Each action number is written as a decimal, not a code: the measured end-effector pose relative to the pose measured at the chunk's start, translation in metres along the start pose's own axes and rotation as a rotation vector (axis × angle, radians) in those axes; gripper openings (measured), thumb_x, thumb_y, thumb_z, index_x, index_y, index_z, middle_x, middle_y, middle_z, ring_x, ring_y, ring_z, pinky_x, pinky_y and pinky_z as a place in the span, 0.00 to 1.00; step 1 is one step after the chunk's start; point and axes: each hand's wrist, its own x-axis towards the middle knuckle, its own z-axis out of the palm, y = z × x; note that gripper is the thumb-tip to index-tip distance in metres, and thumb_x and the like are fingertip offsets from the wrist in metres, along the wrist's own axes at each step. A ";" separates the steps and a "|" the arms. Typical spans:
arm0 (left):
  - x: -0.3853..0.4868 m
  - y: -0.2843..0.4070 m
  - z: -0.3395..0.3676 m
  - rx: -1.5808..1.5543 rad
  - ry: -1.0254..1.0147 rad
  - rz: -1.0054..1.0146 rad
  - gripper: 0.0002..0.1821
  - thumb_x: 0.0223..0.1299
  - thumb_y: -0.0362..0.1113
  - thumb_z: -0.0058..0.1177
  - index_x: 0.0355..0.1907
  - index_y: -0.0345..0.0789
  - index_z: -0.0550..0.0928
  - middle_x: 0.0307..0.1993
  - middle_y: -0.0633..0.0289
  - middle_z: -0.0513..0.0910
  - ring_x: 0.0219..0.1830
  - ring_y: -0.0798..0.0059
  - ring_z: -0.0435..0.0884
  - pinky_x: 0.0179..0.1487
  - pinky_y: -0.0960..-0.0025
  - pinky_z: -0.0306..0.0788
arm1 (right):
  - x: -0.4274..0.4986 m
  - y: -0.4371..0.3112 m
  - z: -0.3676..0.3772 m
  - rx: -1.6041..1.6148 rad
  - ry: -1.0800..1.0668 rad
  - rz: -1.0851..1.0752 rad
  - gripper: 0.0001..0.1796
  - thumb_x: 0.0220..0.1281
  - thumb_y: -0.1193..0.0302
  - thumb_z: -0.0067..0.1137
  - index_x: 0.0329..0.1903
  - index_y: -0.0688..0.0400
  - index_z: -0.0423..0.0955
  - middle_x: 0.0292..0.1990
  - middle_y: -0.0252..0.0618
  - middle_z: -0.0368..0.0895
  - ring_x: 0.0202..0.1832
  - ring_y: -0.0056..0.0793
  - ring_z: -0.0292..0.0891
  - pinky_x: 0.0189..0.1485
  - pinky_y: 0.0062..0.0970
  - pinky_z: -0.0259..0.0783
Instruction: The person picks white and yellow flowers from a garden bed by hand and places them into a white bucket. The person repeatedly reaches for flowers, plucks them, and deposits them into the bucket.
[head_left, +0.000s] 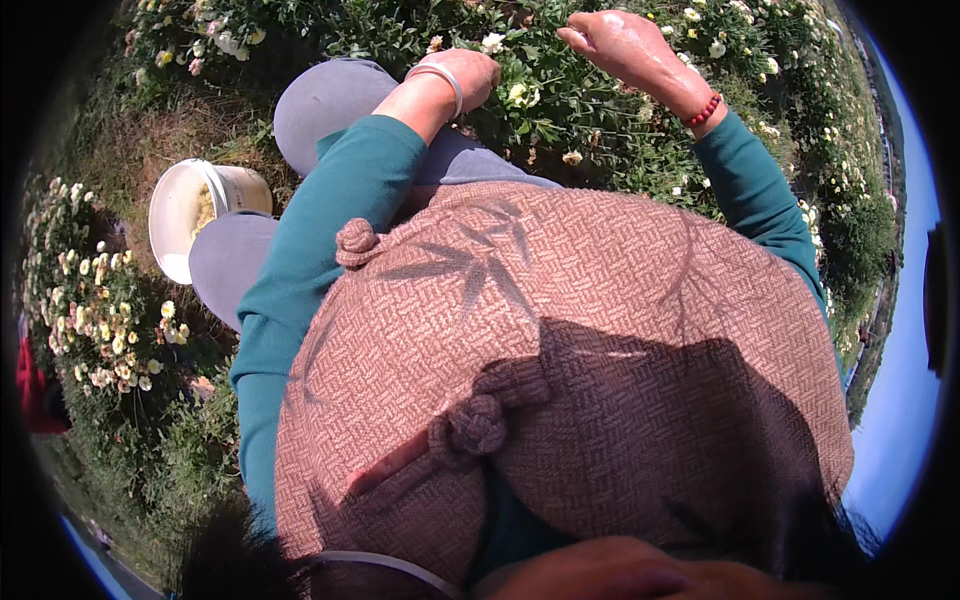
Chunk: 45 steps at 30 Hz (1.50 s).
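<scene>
My left hand (474, 78), with a white bangle at the wrist, is among flowering plants just past my bent knee. Its fingers curl away from view, so whatever they hold is hidden. To the right, my right hand (622, 49) is raised over the leaves with curled fingers and a red bead bracelet (703, 110) on the wrist. A small pale spot shows by its fingertips, too unclear to name. Between and below the hands grow green leaves with a pale yellow flower (523, 94). A white flower (493, 43) stands close to my left hand.
A white plastic bucket (166, 225) leans on its side beside my knee, with yellowish plant matter inside. Bushes with cream flowers (112, 322) grow at the left, and more flowering rows (832, 142) run along the right. Something red (31, 390) shows at the far left rim.
</scene>
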 end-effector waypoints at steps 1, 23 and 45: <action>0.001 -0.002 0.002 -0.002 0.007 0.002 0.17 0.62 0.34 0.46 0.51 0.44 0.83 0.47 0.55 0.85 0.51 0.57 0.82 0.56 0.59 0.74 | -0.005 -0.005 -0.001 0.163 -0.133 -0.038 0.17 0.69 0.58 0.48 0.36 0.57 0.79 0.26 0.46 0.81 0.34 0.50 0.81 0.37 0.44 0.76; 0.012 -0.006 0.009 -0.106 0.156 0.063 0.13 0.60 0.36 0.50 0.45 0.43 0.85 0.42 0.56 0.86 0.47 0.58 0.83 0.53 0.60 0.75 | -0.004 -0.003 0.204 1.026 -0.361 0.397 0.14 0.64 0.61 0.60 0.42 0.60 0.79 0.31 0.32 0.80 0.34 0.20 0.69 0.37 0.26 0.68; -0.004 -0.015 0.012 -0.115 0.178 0.063 0.14 0.59 0.31 0.48 0.44 0.44 0.84 0.42 0.58 0.85 0.47 0.58 0.83 0.52 0.60 0.76 | 0.056 -0.006 0.037 0.673 -0.078 0.131 0.21 0.61 0.59 0.56 0.51 0.59 0.76 0.37 0.49 0.83 0.40 0.44 0.80 0.45 0.40 0.74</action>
